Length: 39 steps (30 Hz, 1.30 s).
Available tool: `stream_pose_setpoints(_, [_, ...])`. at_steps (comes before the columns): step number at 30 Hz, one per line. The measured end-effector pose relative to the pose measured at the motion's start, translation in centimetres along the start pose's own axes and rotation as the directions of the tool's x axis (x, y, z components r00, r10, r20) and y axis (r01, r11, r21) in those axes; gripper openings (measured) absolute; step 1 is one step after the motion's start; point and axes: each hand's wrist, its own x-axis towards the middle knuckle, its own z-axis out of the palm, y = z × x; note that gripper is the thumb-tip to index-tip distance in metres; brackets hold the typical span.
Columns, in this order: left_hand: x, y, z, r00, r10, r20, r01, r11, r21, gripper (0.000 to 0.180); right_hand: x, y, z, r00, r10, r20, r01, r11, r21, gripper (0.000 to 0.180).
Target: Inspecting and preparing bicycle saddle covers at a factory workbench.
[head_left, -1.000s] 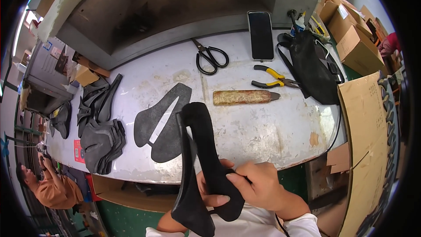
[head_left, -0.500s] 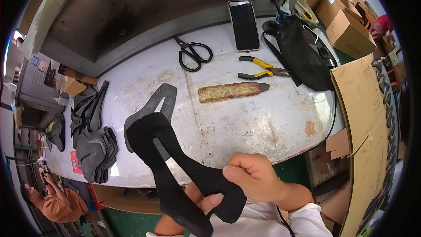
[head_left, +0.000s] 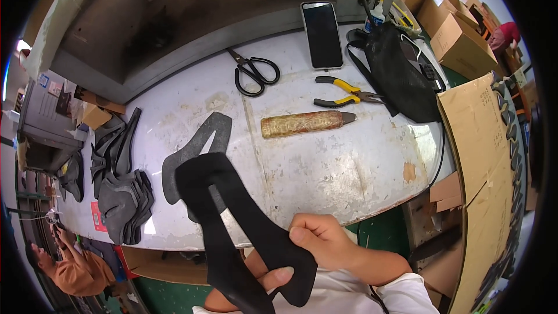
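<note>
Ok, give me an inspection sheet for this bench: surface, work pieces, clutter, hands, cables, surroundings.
Surface: white worktable, scuffed and stained.
Job's things: black U-shaped cut piece held up over the near edge; a grey matching piece lies flat under it; stack of dark pieces at left.
Clutter: scissors, yellow-handled pliers, brown wrapped tool, phone, black bag.
Hands: right hand pinches the black piece; left hand supports it from below, mostly hidden.
Cables: black cord off the right edge.
Surroundings: cardboard boxes, cardboard sheet, a seated person lower left.
</note>
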Motion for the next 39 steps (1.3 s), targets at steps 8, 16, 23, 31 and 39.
stream_pose_setpoints(8, [0.6, 1.9, 0.1, 0.975, -0.22, 0.017, 0.219, 0.974, 0.049, 0.053, 0.5, -3.4, -1.4, 0.9, -0.437, -0.006, 0.304, 0.637, -0.708, 0.037])
stream_pose_setpoints(16, [-0.2, 6.5, 0.2, 0.968, -0.051, 0.247, 0.1, 0.977, -0.191, 0.04, -0.2, -1.5, -1.0, 0.995, 0.097, 0.019, -0.098, 0.99, 0.098, 0.025])
stream_pose_setpoints(23, [0.7, 4.5, -0.1, 0.952, 0.05, 0.302, -0.002, 0.987, -0.158, 0.052, 0.0, 0.3, 0.3, 0.942, -0.278, 0.188, 0.231, 0.943, 0.239, 0.035])
stream_pose_setpoints(31, [1.2, 4.7, -1.8, 0.927, 0.375, 0.011, -0.375, 0.927, 0.02, 0.038, -0.4, 1.4, -0.9, 0.983, -0.163, 0.09, 0.141, 0.968, 0.21, 0.069])
stream_pose_setpoints(39, [4.1, 2.8, -1.8, 0.647, 0.501, -0.575, -0.549, 0.829, 0.105, 0.059, -1.6, 3.3, 0.0, 0.931, 0.138, 0.338, -0.212, 0.959, 0.19, 0.048])
